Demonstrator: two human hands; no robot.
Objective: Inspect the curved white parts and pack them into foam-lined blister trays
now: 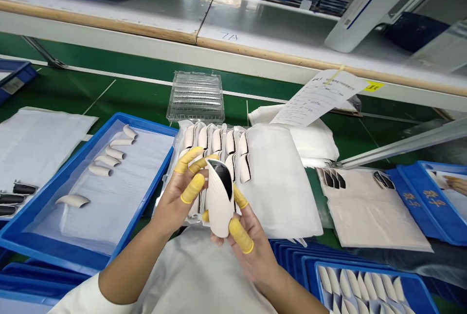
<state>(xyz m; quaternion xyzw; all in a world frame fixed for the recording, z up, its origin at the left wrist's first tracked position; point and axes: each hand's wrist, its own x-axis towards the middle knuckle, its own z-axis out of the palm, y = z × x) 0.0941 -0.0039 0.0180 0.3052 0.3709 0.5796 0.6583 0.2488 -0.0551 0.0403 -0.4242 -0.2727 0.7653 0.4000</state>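
A cream-coloured curved shell piece (220, 207) with a pointed top and a dark inner side stands upright between my hands. My right hand (251, 246) grips its lower end and right edge, thumb in front and other fingers partly behind. At its upper left is my left hand (178, 192), fingers spread, the tips close to or touching the piece; exact contact is hidden. Yellow finger cots cover several fingertips on both hands. Behind the hands, a clear plastic tray (178, 139) holds rows of similar shells, with a white sheet (280, 182) over its right part.
On the left, a blue tray (146, 207) contains several thin curved pieces (107, 160). Clear stacked trays (196, 97) and a printed paper (321, 95) lie farther back. At right are a pale sheet with dark pieces (375, 216) and a blue tray of shells (419, 285).
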